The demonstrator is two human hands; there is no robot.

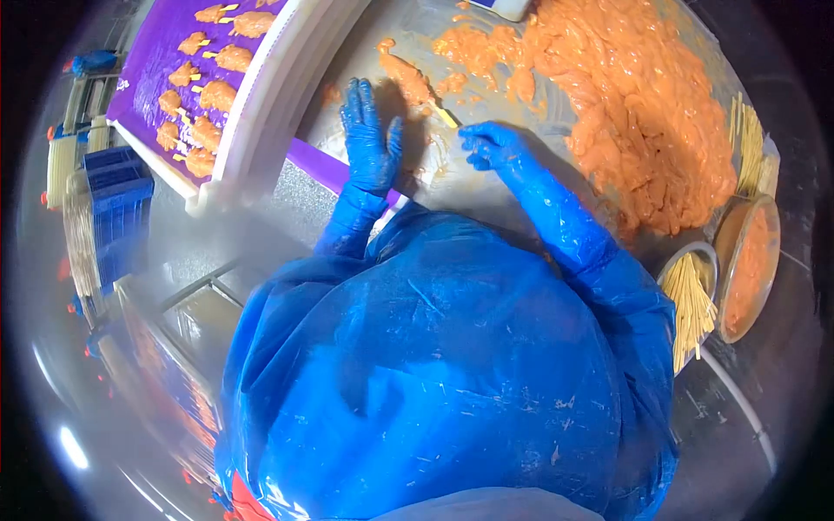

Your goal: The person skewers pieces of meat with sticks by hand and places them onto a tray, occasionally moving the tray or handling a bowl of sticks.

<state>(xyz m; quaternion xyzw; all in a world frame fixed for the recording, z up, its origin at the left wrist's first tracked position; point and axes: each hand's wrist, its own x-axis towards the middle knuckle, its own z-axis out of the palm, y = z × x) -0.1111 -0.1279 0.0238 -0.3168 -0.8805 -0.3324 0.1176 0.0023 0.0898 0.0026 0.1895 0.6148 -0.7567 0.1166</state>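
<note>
My left hand, in a blue glove, lies palm down on the metal table with its fingers stretched out. Just to its right is a skewer of marinated meat, orange and long, with a yellow stick end pointing toward my right hand. My right hand, also gloved in blue, hovers near that stick end. Its fingers are half curled and apart, with a small gap to the stick and nothing visible in them.
A large heap of orange marinated meat covers the table's right side. Skewered pieces lie on a purple tray behind a white rail at left. Bundles of sticks and a round tub stand at right.
</note>
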